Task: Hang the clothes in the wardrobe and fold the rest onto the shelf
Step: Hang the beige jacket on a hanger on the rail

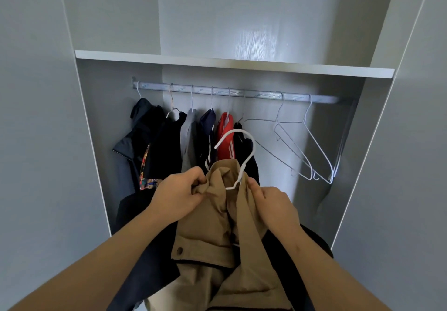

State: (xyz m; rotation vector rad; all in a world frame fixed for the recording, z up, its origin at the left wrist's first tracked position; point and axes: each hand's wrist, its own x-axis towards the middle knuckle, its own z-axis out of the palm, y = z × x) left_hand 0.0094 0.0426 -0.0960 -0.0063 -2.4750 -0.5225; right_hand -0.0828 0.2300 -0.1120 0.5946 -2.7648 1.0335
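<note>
**Two hands hold a tan jacket on a hanger in front of the wardrobe**

The tan cloth jacket (212, 238) is low in the middle of the frame. It is bunched up, and a brown button shows on it lower down. A white wire hanger (236, 130) is stuck into the top of the jacket. Its hook points up in the middle of the frame, below the rail and not on it.

The left hand (180, 195) is just left of the middle. Its fingers are curled tight around a bunch of the tan cloth. The right hand (275, 208) is just right of the middle and grips the cloth on the other side, with its thumb up by the hanger wire. The two hands are close together, with the neck of the hanger between them.

A dark blue cloth (154, 250) lies under the left arm at the lower left.

Behind the hands is the grey wardrobe. A long silver metal rail (266, 95) runs across the middle of the frame. On its left part hang a dark blue-grey shirt (135, 141), a black top (167, 146), a grey top (189, 136), a navy top with white stripes (208, 129), a red top (226, 136) and one more black top (244, 146). On its right part hang bare white wire hangers (306, 111).

Above the rail is a flat white shelf (169, 56).
</note>
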